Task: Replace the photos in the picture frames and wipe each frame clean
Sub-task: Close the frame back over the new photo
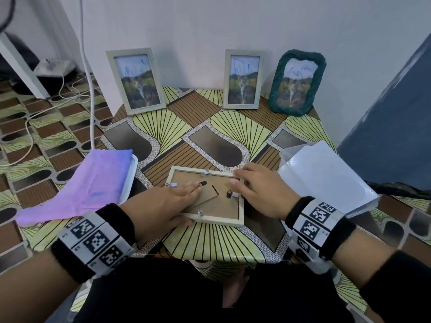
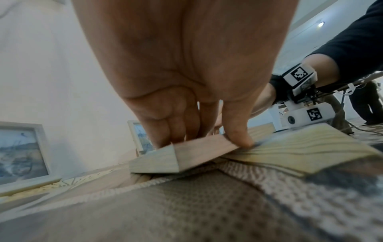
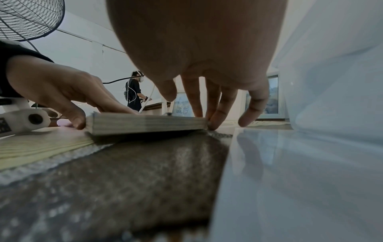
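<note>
The left hand lies flat on the brown backing of a pale wooden frame, fingers straight, its thumb pressed against the near edge; that grip is loose, clasping nothing. The right hand rests on the frame's far right corner, fingertips touching the edge, fingers only gently bent. The frame lies face down on the patterned counter, near its front edge. A purple cloth lies to the left, a clear plastic album to the right. Three filled frames stand against the wall behind: two pale ones and a green woven one.
</note>
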Tool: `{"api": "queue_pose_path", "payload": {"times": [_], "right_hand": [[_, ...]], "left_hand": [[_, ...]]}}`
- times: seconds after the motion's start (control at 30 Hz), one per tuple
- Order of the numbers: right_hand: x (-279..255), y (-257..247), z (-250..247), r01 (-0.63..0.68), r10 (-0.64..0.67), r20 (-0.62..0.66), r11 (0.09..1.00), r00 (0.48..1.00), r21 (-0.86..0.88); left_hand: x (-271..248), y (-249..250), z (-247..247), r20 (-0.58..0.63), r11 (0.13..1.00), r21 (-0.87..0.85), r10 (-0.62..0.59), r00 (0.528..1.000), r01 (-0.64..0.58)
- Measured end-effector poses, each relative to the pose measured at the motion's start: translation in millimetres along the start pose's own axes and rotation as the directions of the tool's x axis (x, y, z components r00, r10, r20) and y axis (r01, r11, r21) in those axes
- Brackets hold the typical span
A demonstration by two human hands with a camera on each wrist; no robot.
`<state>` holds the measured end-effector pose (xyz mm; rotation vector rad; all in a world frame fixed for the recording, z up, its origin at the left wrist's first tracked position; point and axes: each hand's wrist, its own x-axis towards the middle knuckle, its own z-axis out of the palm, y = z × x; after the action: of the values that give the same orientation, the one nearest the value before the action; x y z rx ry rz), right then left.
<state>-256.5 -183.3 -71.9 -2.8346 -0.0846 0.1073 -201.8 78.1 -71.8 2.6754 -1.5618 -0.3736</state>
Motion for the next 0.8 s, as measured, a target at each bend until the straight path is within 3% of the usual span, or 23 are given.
{"api": "queue_pose_path", "payload": {"times": [0.17,0.3,0.4,0.5,0.53,0.67,0.8], "right_hand": [[0,1,-5,-0.022,0.051,-0.127,0.974,0.991,0.224],[-4,-1,-15,-0.023,0.159,-0.234,0.868,0.959,0.495],[-7,-6,-27,0.002,0.234,-0.243,0.716,0.942,0.698],[-5,-13,-40,0.051,0.309,-0.206,0.444,0.928,0.895],[-4,-16,-43,0.069,0.325,-0.208,0.392,0.922,0.917],[0,-26,-43,0.096,0.314,-0.240,0.413,0.918,0.906],[2,-33,-26,0.054,0.227,-0.166,0.430,0.960,0.901]], "left_hand": [[-12,7,-6,-0.195,0.980,-0.177,0.056,0.979,-0.092],[-21,15,-18,-0.341,0.960,-0.259,0.014,0.940,-0.108],[-26,18,-33,-0.452,0.939,-0.317,-0.028,0.891,-0.132],[-24,19,-41,-0.549,0.893,-0.419,-0.104,0.829,-0.165],[-22,19,-42,-0.568,0.868,-0.466,-0.145,0.810,-0.171],[-14,19,-42,-0.531,0.669,-0.717,-0.339,0.777,-0.197],[-3,20,-28,-0.339,0.279,-0.937,-0.570,0.748,-0.212]]}}
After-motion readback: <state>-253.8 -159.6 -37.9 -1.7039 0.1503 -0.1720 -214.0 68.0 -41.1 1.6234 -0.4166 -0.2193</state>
